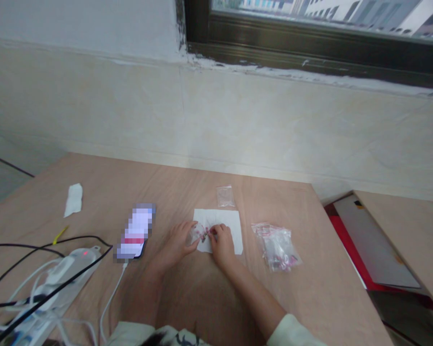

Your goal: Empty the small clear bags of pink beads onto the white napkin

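Top (171, 330): pale cream-green | front print (188, 338): dark, irregular strokes, cut off at lower view edge | sleeves (292, 332): same pale tone, short of the bare forearms (254, 290) | left hand (181, 238), right hand (222, 242): bare

Phone (135, 231) L of paper (235, 226), bags (277, 246) R, all on tbl (180, 190).

Left hand (182, 239): holds clear pouch (195, 233) over white sheet (234, 222).
Right hand (222, 241): pinches small reddish pieces (206, 232) beside the pouch.
Far: flat bag (225, 196).
Right: filled plastic bags (277, 246).
Left: phone (137, 229), power strip (80, 260).
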Demonstrator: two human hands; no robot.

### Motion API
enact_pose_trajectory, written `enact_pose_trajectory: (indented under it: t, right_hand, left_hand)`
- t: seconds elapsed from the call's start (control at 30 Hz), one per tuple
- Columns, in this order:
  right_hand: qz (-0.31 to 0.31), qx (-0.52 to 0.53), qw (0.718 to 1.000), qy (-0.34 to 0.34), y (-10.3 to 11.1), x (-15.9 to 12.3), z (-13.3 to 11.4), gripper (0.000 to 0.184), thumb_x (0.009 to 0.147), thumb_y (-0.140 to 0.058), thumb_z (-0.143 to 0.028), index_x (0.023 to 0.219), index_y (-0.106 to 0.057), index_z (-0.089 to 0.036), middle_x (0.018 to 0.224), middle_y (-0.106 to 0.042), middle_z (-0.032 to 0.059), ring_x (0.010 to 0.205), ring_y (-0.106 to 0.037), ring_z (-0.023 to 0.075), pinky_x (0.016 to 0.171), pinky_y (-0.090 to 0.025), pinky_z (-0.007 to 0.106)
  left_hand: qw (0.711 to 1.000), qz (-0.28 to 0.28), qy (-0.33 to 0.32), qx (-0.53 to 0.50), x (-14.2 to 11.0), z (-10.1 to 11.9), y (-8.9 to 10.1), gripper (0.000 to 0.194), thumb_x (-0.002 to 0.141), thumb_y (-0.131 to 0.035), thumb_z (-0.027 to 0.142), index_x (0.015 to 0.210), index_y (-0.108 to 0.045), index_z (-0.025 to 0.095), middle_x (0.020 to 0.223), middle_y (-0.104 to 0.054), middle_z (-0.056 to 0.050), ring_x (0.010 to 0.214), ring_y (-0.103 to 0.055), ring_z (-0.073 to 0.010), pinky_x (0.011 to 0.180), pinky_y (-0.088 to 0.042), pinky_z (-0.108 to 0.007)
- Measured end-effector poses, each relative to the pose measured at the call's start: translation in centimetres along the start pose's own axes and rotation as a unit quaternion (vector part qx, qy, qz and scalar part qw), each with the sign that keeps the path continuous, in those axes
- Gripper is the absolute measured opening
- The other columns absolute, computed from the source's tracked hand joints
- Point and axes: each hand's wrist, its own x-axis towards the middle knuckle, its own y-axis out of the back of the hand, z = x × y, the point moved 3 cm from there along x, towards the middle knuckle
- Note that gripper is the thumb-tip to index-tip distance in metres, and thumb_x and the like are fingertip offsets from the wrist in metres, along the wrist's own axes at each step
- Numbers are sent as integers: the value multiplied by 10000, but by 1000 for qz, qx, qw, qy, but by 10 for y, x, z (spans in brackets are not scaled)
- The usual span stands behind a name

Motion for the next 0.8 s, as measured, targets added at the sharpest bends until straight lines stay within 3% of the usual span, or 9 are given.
enact_pose_trajectory:
  t: [0.2,0.33,0.53,0.7,0.8]
  right_hand:
    - [-17,103,994,35,8,0,-15,106,725,-498,-158,796,-576,-166,733,-544,39,730,-472,162,680,-372,277]
    - [-13,62,998,26,1,-4,-6,157,702,-478,-88,793,-583,-161,772,-528,55,780,-460,174,702,-369,289]
    - [-54,2,997,63,-13,-5,4,208,688,-486,-54,799,-596,-190,814,-515,55,821,-444,178,710,-368,272]
    - [-74,-28,995,65,-11,-2,3,182,699,-486,-60,778,-591,-186,828,-524,61,820,-446,185,703,-370,278]
    - [-43,-15,998,38,-2,-1,1,170,715,-459,-61,756,-583,-169,808,-529,68,809,-447,190,699,-371,291]
  left_hand:
    - [1000,-10,8,10,3,2,0,377,672,-532,250,1030,-486,142,1006,-571,-109,946,-514,-242,826,-389,-398]
    - [1000,5,-3,5,1,-1,3,363,696,-516,254,1042,-471,152,1023,-560,-97,973,-499,-232,847,-381,-392]
    - [1000,17,-8,3,-2,-6,4,369,707,-512,288,1047,-462,152,1023,-556,-93,972,-497,-223,845,-385,-390]
    - [1000,6,-1,10,0,-5,4,367,704,-515,290,1043,-464,161,1032,-558,-92,976,-494,-226,855,-372,-394]
    - [1000,-6,5,14,1,-3,4,368,703,-518,289,1045,-464,162,1041,-558,-98,978,-494,-232,852,-369,-399]
